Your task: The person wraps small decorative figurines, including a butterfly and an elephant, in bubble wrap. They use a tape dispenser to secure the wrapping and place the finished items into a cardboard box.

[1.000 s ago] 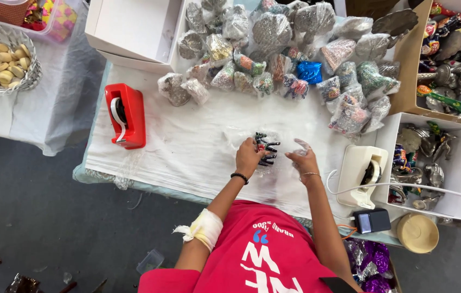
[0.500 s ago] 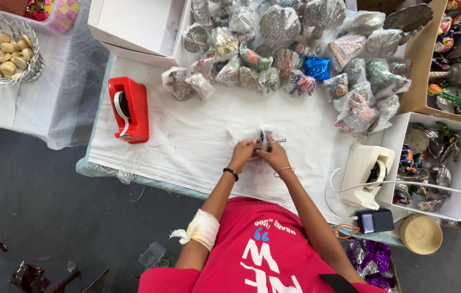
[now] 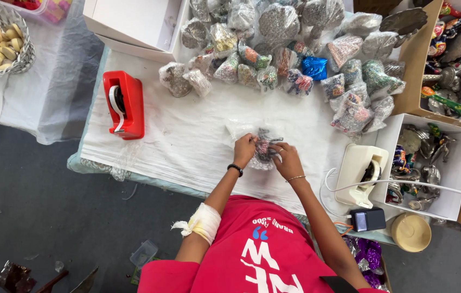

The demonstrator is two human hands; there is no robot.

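Both hands meet over the white cloth on the table (image 3: 187, 146). My left hand (image 3: 244, 148), with a black band on the wrist, and my right hand (image 3: 288, 161), with a thin bracelet, grip a small dark figurine (image 3: 264, 147) from either side. Clear plastic wrap is gathered around the figurine. A piece of clear plastic (image 3: 237, 127) lies on the cloth just beyond my left hand. A white bandage (image 3: 203, 222) wraps my left elbow.
A heap of plastic-wrapped figurines (image 3: 290, 59) fills the far side. A red tape dispenser (image 3: 125, 104) stands at the left, a white one (image 3: 362, 173) at the right. White boxes (image 3: 431, 171) of unwrapped metal figurines sit at the right, an open white box (image 3: 133, 24) at the far left.
My hands were apart with the bare figurine between them. They have closed together around it, and plastic wrap now bunches over the figurine.
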